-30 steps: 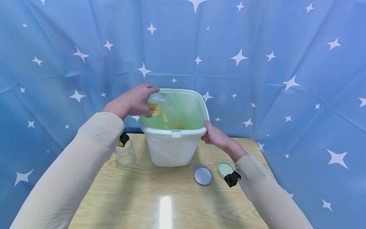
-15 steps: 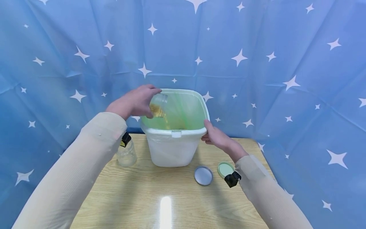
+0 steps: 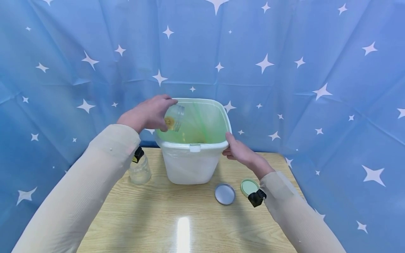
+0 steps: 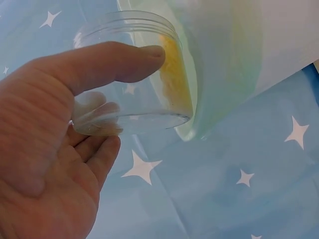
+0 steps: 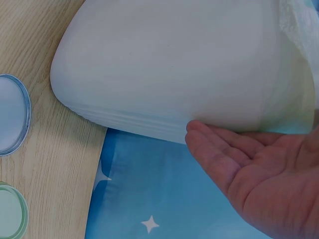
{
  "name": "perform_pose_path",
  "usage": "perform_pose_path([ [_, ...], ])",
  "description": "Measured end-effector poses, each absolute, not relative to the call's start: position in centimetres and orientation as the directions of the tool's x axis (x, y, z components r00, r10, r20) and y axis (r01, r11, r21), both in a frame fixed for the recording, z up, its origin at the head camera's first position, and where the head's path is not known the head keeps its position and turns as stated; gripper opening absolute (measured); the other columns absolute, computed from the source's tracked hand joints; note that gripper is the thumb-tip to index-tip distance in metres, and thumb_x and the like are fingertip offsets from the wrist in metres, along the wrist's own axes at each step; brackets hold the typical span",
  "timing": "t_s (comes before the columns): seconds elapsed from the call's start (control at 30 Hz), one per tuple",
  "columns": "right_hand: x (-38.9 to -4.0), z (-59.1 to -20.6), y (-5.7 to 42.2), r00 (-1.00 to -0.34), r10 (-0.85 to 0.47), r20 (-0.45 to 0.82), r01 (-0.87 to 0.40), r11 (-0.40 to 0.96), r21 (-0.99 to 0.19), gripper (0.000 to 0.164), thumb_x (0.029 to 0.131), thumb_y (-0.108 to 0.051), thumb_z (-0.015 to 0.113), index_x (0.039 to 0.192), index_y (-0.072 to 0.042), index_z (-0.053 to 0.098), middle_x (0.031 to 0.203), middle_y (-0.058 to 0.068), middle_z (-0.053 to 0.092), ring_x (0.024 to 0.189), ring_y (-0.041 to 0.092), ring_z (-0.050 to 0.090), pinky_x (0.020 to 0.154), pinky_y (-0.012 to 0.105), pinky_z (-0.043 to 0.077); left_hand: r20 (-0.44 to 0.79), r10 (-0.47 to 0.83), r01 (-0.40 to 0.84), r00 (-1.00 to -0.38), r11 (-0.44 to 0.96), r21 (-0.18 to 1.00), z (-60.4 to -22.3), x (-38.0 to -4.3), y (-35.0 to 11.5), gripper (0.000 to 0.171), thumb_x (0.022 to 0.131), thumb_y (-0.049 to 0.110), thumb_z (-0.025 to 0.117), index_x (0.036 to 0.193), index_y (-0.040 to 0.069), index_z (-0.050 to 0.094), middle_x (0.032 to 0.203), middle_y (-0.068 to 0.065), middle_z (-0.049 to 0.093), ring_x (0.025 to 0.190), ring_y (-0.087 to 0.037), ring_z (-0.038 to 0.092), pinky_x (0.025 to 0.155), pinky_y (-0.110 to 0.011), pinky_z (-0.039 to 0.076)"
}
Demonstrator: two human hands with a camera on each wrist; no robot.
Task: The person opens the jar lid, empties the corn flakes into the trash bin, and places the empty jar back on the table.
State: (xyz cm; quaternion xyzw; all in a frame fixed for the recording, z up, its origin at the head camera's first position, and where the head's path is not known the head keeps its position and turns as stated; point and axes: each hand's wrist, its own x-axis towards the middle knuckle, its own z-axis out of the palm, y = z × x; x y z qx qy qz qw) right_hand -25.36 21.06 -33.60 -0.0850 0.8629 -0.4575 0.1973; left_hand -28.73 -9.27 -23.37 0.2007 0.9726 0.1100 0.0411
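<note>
My left hand [image 3: 148, 114] grips a clear jar [image 4: 137, 99] between thumb and fingers, tipped on its side over the bin with its mouth to the right. A small heap of yellow pieces [image 4: 174, 77] lies along the jar's lower wall. The white trash bin [image 3: 191, 167] has a clear plastic liner over its rim and a pale green inside, its opening tilted toward me. My right hand [image 3: 242, 153] holds the bin's right edge, thumb at the rim and fingers [image 5: 214, 149] against the outer wall.
A second clear jar [image 3: 140, 174] stands left of the bin, partly behind the left wrist camera. A silver-rimmed lid [image 3: 225, 194] and a green lid [image 3: 249, 187] lie on the wooden table [image 3: 152, 218]. A blue starry curtain [image 3: 300, 42] hangs behind and at both sides.
Yellow pieces have fallen from the jar into the bin, and fewer are left in the jar. My left hand has shifted only slightly; the right hand and bin stay put.
</note>
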Motion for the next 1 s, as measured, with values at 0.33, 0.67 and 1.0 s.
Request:
perform_pose_path([
  [0.33, -25.26, -33.51, 21.00, -0.912, -0.317, -0.261, 0.038, 0.568, -0.822, 0.080, 0.101, -0.056, 0.002, 0.139, 0.000, 0.044, 0.147, 0.029, 0.041, 0.136, 0.043, 0.043, 0.114, 0.052, 0.034, -0.031, 0.419, 0.404, -0.908, 0.891, 0.206, -23.42, -28.63, -9.16, 0.094, 0.071, 0.005, 0.079, 0.152, 0.013, 0.033, 0.155, -0.013, 0.033, 0.140, -0.035, 0.034, 0.106, -0.056, 0.042],
  [0.67, -25.26, -33.43, 21.02, -0.911, -0.320, -0.261, 0.031, 0.578, -0.816, 0.080, 0.101, -0.057, 0.002, 0.140, -0.001, 0.044, 0.148, 0.029, 0.039, 0.137, 0.043, 0.042, 0.115, 0.052, 0.034, -0.022, 0.428, 0.419, -0.903, 0.893, 0.163, -23.07, -28.70, -9.12, 0.091, 0.074, 0.004, 0.075, 0.153, 0.014, 0.032, 0.156, -0.012, 0.032, 0.142, -0.033, 0.032, 0.105, -0.054, 0.044],
  [1.0, -25.34, -33.50, 21.01, -0.911, -0.320, -0.261, 0.031, 0.577, -0.816, 0.081, 0.101, -0.058, 0.002, 0.140, -0.001, 0.043, 0.146, 0.029, 0.041, 0.136, 0.043, 0.043, 0.114, 0.052, 0.035, -0.021, 0.448, 0.442, -0.894, 0.888, 0.125, -22.93, -28.56, -8.90, 0.088, 0.076, 0.002, 0.071, 0.153, 0.014, 0.032, 0.155, -0.011, 0.032, 0.142, -0.032, 0.030, 0.102, -0.053, 0.046],
])
